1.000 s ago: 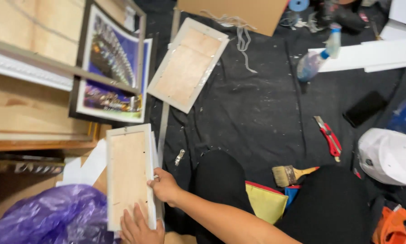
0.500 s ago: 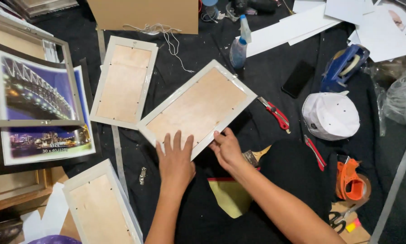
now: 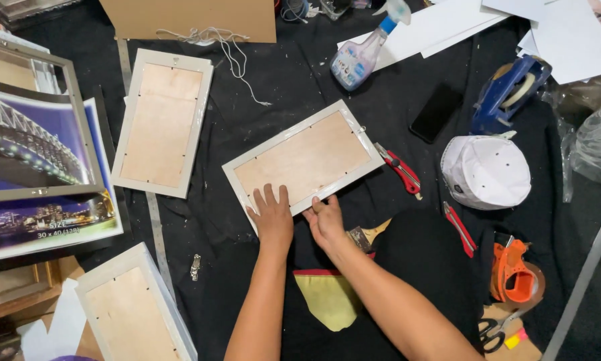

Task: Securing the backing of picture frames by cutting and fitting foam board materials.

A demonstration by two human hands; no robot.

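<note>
Frame: a white-edged rectangular picture frame [image 3: 305, 160] lies back-up, its brown board backing showing, on the black cloth-covered floor [image 3: 293, 73], just ahead of both hands.
Long axis: runs on a diagonal, from the near-left corner under the fingers up to the far-right corner, which points toward the red-handled utility knife [image 3: 399, 167].
Left hand: the left hand [image 3: 271, 215] rests flat, fingers spread and released, on the frame's near-left edge, pressing rather than gripping.
Right hand: the right hand [image 3: 326, 222] has its fingers curled at the near long edge, apparently pinching or pushing something small; what it holds, if anything, cannot be told.
Risk: uneven pressure on that one corner could make the frame slide or pivot on the loose cloth, and a fingertip could catch on a backing tab.
Further risk: a slide to the right would carry the frame into the knife.
Around: a second white frame [image 3: 162, 122] lies well left of the fingers; a clear spray bottle [image 3: 360, 57] stands beyond.
</note>
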